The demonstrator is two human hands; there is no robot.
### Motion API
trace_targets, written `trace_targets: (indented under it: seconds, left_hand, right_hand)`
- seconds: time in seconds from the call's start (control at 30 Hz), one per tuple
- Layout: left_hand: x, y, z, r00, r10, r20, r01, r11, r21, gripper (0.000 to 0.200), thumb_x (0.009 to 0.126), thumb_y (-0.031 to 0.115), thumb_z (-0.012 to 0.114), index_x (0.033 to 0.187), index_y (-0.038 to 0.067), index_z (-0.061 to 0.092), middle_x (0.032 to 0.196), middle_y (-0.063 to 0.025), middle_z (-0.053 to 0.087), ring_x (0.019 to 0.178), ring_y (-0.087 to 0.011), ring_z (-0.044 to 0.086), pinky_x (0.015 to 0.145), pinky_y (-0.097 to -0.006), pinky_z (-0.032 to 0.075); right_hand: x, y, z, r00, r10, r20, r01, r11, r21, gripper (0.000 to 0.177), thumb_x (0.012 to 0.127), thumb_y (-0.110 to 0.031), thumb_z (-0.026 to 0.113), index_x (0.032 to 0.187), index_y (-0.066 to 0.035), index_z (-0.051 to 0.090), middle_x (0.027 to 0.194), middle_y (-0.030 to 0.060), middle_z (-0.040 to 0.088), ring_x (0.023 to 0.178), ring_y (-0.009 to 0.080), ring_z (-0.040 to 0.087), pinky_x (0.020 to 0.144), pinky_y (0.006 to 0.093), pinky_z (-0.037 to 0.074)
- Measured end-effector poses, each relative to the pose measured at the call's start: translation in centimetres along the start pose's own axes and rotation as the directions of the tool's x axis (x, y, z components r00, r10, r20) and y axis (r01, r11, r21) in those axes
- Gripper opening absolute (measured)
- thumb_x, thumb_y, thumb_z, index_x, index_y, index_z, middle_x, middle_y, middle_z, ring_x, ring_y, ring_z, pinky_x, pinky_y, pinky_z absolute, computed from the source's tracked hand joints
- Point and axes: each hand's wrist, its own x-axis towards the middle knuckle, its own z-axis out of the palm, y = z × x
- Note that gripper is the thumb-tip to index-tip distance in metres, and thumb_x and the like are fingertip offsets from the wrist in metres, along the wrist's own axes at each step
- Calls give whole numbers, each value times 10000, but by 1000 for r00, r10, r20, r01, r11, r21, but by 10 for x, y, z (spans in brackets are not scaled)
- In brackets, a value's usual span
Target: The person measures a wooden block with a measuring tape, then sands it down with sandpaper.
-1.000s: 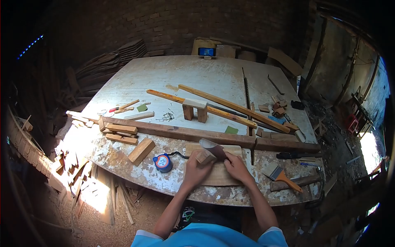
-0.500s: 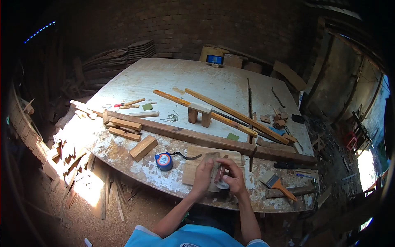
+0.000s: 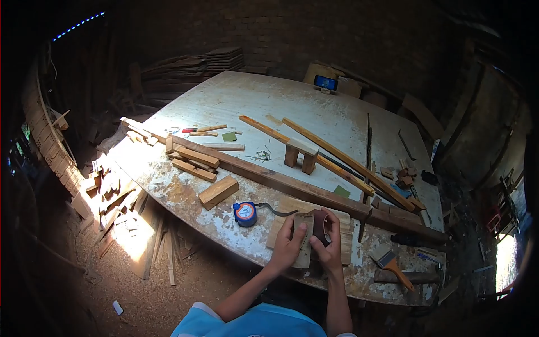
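Greyish-brown rectangular wooden block (image 3: 304, 255): sits grasped in left-hand grip (image 3: 289, 246) at lower centre of frame, points lengthwise up-frame, just left of curled reddish-brown sandpaper sheet (image 3: 319, 223) clasped in right-hand grip (image 3: 330, 247).

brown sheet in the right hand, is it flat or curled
Curled: the brown sheet bends round in the right hand, with a paler inner side showing by its curved edge.

The person wears a bright sky-blue, short-sleeved shirt (image 3: 252, 324); the left sleeve (image 3: 195, 319) is edged with a whitish band (image 3: 206, 308). Both forearms (image 3: 241, 297) are bare, as are the left hand (image 3: 288, 246) and right hand (image 3: 330, 250).
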Motion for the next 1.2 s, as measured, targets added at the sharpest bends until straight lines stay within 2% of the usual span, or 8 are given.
trace_targets:
  seconds: [0.07,0.17,0.27,0.47,0.57,0.8,1.03,1.2]
  left_hand:
    - [-3,6,7,998,23,-65,-26,999,-47,410,943,236,454,1273,9,370,1097,-106,528,1012,-159,499,887,-277,387]
    - [-2,-4,11,969,233,-82,-208,948,241,434,935,204,460,1303,11,334,1173,-140,481,1096,-198,461,944,-292,347]
    - [-6,-2,11,985,172,-3,-169,967,189,432,928,187,469,1297,8,336,1238,-161,426,1174,-216,400,993,-302,293]
    - [-5,-8,13,982,179,-66,-166,973,163,364,924,167,465,1239,8,374,1197,-140,436,1146,-203,405,987,-301,291]
    - [-4,-12,10,984,160,-84,-148,980,131,335,918,151,460,1209,3,388,1163,-134,444,1119,-203,417,976,-303,302]
    - [8,-10,10,982,181,-59,-157,947,281,295,948,169,414,1198,12,414,1156,-93,460,1075,-152,432,931,-276,334]
    - [45,-9,14,962,260,-81,-229,934,272,337,954,243,415,1215,31,437,1181,-107,470,1047,-175,466,889,-288,376]
    - [44,-27,1,996,14,-85,-10,999,46,314,935,206,449,1169,-4,468,1076,-122,518,985,-159,484,871,-299,387]
  right_hand:
    - [-2,-3,-2,1000,10,9,-10,999,-30,641,805,-178,581,1358,-24,295,1290,164,366,1216,275,377,999,374,321]
    - [4,-9,2,990,-139,8,135,948,-287,528,840,-109,524,1329,-1,360,1293,168,358,1219,275,382,990,357,340]
    - [5,-10,7,985,-173,-17,157,929,-335,494,860,-90,487,1329,13,371,1279,172,367,1208,283,391,1006,353,321]
    - [11,-16,8,980,-183,76,197,867,-457,495,887,-97,439,1342,58,319,1392,199,288,1299,311,302,1058,363,258]
    - [12,-15,8,983,-142,115,172,934,-313,484,904,-113,415,1353,36,312,1447,174,244,1337,294,247,1075,360,223]
    - [38,-9,-7,971,-125,205,195,907,-372,526,934,-168,410,1393,9,223,1463,154,217,1351,269,219,1088,331,198]
    - [36,6,3,978,-177,107,198,952,-234,543,960,-219,360,1415,-12,147,1490,138,118,1378,260,108,1107,337,133]
    - [-13,27,16,993,-21,114,68,899,-434,546,974,-270,316,1418,-13,128,1498,126,79,1383,241,71,1108,335,121]
